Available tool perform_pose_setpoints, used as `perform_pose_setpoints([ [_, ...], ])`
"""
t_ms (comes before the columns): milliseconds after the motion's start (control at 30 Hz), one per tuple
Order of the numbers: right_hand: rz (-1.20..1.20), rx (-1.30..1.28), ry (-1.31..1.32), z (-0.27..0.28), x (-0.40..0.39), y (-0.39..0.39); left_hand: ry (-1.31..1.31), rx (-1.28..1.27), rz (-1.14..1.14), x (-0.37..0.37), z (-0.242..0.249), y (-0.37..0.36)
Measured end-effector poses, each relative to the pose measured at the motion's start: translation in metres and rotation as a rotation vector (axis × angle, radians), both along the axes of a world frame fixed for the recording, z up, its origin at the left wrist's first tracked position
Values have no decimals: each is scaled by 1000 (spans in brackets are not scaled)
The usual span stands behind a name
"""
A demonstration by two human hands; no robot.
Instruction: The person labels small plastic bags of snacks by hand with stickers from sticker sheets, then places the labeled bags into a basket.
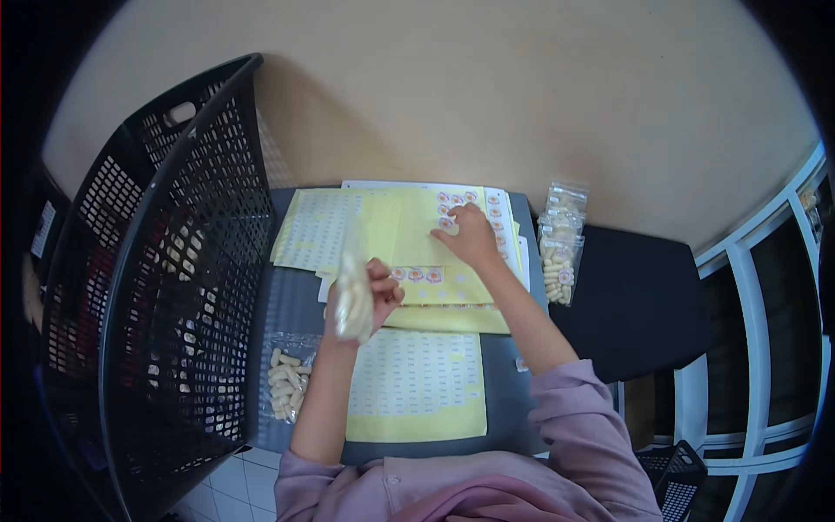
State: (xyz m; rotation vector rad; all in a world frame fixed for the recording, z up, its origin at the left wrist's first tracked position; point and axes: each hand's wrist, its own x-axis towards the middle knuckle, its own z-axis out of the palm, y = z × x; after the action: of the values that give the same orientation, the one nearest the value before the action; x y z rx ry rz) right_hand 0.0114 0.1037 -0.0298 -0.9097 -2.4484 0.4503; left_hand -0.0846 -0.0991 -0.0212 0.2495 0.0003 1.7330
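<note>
My left hand (379, 291) is closed on a clear plastic bag of pale capsules (354, 300), raised above the papers and tilted upright. Over the upper right of a yellow sticker sheet (413, 217) is my right hand (475, 237), with its thumb and fingers apart beside a few round orange-and-white stickers (445, 210). Nothing shows between those fingers. More round stickers (417, 275) remain in a row lower on this sheet, between my hands. Other sheets lie stacked beneath it.
A tall black perforated basket (183, 287) stands at the left. Beside it lies another bag of capsules (285, 383). A yellow sheet of printed labels (417, 391) is nearest me. Several overlapping filled bags (561, 252) lie right of the sheets, by a black surface (639, 296).
</note>
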Motion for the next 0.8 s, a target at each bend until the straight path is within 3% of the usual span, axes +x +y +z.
perform_pose_setpoints([
  [67, -23, -74, -10, 1, -5, -4, 12, -246, 66, -15, -14, 33],
  [200, -94, -85, 16, -16, -10, 1, 27, -229, 35, -25, -17, 75],
  [300, -45, -114, 126, -24, -10, 8, 16, -407, 69, -34, -38, 98],
  [533, -61, -31, 149, -25, -13, 6, 178, -321, 55, -37, -57, 98],
  [800, -65, 25, 146, -30, -20, 3, 165, -451, 101, -30, -46, 100],
])
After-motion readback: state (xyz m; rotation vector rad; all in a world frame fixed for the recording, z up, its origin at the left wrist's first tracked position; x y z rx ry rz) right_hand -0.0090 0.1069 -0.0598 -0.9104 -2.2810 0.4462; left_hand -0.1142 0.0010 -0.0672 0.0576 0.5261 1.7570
